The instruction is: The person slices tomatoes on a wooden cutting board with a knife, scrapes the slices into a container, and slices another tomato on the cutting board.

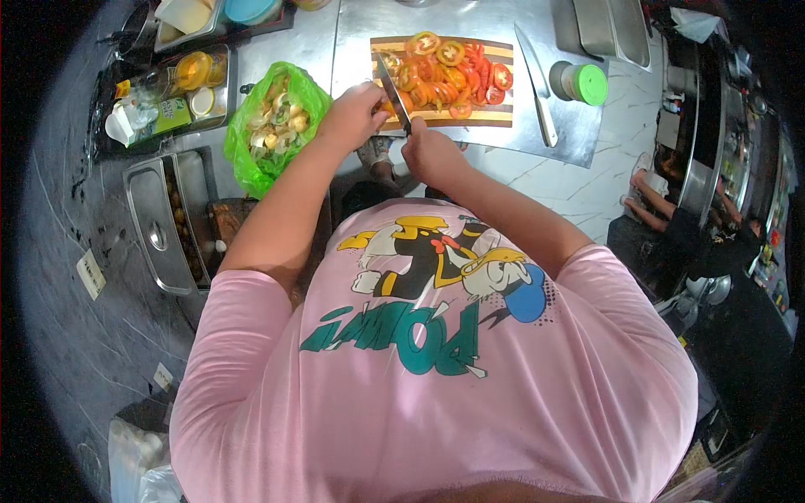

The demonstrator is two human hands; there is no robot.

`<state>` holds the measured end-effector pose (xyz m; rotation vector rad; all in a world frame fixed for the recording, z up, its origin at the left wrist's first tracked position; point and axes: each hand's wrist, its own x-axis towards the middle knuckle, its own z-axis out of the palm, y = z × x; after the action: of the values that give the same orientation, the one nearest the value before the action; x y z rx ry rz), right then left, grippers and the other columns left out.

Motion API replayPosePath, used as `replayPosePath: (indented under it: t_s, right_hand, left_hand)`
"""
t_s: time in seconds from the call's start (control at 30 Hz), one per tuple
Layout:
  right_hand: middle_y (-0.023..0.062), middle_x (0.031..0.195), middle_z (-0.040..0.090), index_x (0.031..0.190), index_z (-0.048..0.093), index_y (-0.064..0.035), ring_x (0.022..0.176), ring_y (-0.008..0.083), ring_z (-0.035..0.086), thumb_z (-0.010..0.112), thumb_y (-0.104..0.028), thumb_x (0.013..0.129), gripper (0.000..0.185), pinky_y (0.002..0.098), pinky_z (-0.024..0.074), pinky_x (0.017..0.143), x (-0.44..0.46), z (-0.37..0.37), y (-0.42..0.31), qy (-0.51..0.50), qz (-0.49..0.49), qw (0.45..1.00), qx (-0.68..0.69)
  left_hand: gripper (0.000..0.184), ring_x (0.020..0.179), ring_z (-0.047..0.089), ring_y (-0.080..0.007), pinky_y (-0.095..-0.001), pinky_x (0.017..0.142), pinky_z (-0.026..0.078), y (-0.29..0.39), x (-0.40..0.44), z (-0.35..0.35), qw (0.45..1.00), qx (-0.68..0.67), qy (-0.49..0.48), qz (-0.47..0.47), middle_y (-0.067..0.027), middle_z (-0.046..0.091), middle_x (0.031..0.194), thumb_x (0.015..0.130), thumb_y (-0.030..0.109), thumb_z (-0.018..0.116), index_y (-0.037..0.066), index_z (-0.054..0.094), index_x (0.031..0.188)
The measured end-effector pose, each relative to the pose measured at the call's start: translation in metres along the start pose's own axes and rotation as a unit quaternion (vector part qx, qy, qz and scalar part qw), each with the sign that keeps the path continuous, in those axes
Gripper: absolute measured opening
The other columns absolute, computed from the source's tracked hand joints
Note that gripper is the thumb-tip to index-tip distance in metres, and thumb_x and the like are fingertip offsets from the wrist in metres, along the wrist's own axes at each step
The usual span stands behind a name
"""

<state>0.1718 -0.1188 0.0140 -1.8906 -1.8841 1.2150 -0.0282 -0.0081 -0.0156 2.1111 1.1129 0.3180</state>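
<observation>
Steel lid (151, 210) at your far left, below the table edge. Yellow jar (194, 70) stands among tubs and packs in a tray, up and slightly right of it. Next, green bag (251, 172): mouth open, pale scraps inside, just beside your left forearm.

Your left hand (356, 113) is at the board's left end, fingers bent, tips by an orange piece near the blade; can't tell if they grip it. Knife (392, 85) slants over the board's left part, tip away from you. Your right hand (432, 158) is closed around its handle, at the near edge.

Striped board (496, 120) lies on the steel table (356, 50). Tomato slices (453, 77), red and orange, are heaped across it, right of your blade.

Second knife (532, 71) lies right of the board, handle toward you. Green-lidded jar (591, 85) lies or stands just beyond; can't tell which.
</observation>
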Motion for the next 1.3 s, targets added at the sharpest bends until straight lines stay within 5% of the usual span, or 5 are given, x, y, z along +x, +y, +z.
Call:
replayPosePath:
  t_s: [0.13,0.63,0.9,1.0,1.3]
  right_hand:
    - [0.0305,0.079,0.070,0.110,0.046,0.0038,0.080,0.0495,0.074,0.069,-0.014,0.096,0.033,0.0599,0.0580,0.070,0.002,0.002,0.001,-0.013,-0.004,0.999,-0.038]
    - [0.0341,0.082,0.070,0.115,0.048,0.0061,0.083,0.0544,0.071,0.060,-0.019,0.099,0.032,0.0637,0.0544,0.077,0.035,0.015,0.010,0.028,-0.008,1.000,-0.005]
    - [0.0333,0.090,0.073,0.115,0.049,0.0028,0.090,0.0536,0.073,0.063,-0.017,0.097,0.030,0.0637,0.0550,0.081,-0.031,-0.011,0.025,-0.106,0.078,0.991,-0.008]
    - [0.0339,0.081,0.069,0.116,0.044,0.0033,0.081,0.0561,0.070,0.063,-0.017,0.101,0.032,0.0656,0.0531,0.072,-0.029,-0.012,0.024,-0.060,0.042,0.997,-0.017]
    - [0.0343,0.089,0.072,0.114,0.048,0.0026,0.090,0.0533,0.074,0.062,-0.019,0.100,0.029,0.0627,0.0570,0.079,0.010,-0.001,0.003,-0.025,0.027,0.999,-0.015]
  left_hand:
    - [0.030,0.110,0.067,-0.0393,-0.0475,0.095,0.056,-0.001,-0.001,0.001,1.000,0.004,0.014,0.023,-0.0158,0.069,0.111,0.089,0.015,0.083,0.003,0.067,0.112]
    - [0.022,0.112,0.066,-0.0400,-0.0507,0.096,0.055,-0.004,0.001,0.005,1.000,-0.012,-0.002,-0.025,-0.0151,0.070,0.112,0.094,0.020,0.078,0.008,0.069,0.110]
    - [0.024,0.114,0.066,-0.0399,-0.0503,0.097,0.055,-0.003,0.001,0.002,1.000,-0.024,0.001,0.000,-0.0152,0.069,0.115,0.095,0.019,0.078,0.008,0.070,0.115]
    - [0.024,0.113,0.067,-0.0385,-0.0482,0.096,0.056,-0.002,0.002,0.001,1.000,-0.010,0.000,0.023,-0.0144,0.069,0.114,0.094,0.018,0.079,0.007,0.069,0.113]
    - [0.023,0.110,0.067,-0.0394,-0.0499,0.095,0.056,0.003,0.004,-0.004,0.999,0.017,-0.014,0.028,-0.0146,0.069,0.109,0.093,0.018,0.078,0.007,0.071,0.112]
